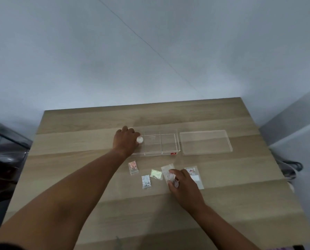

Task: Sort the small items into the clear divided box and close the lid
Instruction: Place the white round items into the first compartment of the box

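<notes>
The clear divided box (169,143) lies open on the wooden table, its separate clear lid (205,142) flat to its right. My left hand (125,139) is at the box's left end, fingers closed on a small round white jar (139,139) over the left compartment. Several small clear bags lie in front of the box: one with pink bits (133,166), one iridescent (156,173), one with silver bits (146,181), one at the right (193,171). My right hand (183,184) grips a small clear bag (168,173) among them.
The wooden table (78,141) stands against a pale wall. A dark piece of furniture (4,156) sits off the left edge. Cables (291,167) hang past the right edge.
</notes>
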`<action>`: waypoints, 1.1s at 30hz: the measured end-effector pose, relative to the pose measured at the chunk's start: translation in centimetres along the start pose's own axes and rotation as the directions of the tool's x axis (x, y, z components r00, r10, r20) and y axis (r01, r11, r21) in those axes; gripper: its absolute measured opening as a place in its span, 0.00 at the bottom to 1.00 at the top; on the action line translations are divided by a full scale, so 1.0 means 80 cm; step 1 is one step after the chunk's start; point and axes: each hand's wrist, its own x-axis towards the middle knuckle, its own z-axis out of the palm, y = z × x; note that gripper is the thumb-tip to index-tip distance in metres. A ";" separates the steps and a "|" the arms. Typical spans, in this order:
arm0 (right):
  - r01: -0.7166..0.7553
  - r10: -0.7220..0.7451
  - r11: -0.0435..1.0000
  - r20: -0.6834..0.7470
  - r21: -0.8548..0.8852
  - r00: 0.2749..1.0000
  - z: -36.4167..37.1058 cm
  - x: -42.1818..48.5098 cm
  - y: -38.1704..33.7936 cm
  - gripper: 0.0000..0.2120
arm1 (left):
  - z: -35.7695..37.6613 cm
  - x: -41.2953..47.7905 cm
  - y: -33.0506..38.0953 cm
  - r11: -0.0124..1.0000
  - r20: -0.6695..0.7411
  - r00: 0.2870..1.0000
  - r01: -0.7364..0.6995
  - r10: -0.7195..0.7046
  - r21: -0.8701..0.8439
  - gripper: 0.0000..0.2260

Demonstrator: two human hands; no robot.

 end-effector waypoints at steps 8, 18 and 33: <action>0.139 -0.137 0.988 -0.030 0.068 0.990 -0.017 0.056 -0.045 0.18 | 0.000 -0.048 -0.008 0.748 -0.090 0.892 0.311 -0.442 -0.586 0.15; 0.309 -0.269 0.940 0.242 -0.145 0.932 -0.015 0.180 -0.133 0.18 | 0.011 -0.097 -0.010 0.335 0.219 0.743 0.517 -0.633 -0.787 0.14; 0.662 -0.394 0.586 0.550 -0.467 0.736 0.020 0.218 -0.156 0.17 | 0.092 -0.220 -0.007 0.803 0.086 0.869 0.485 -0.487 -0.348 0.25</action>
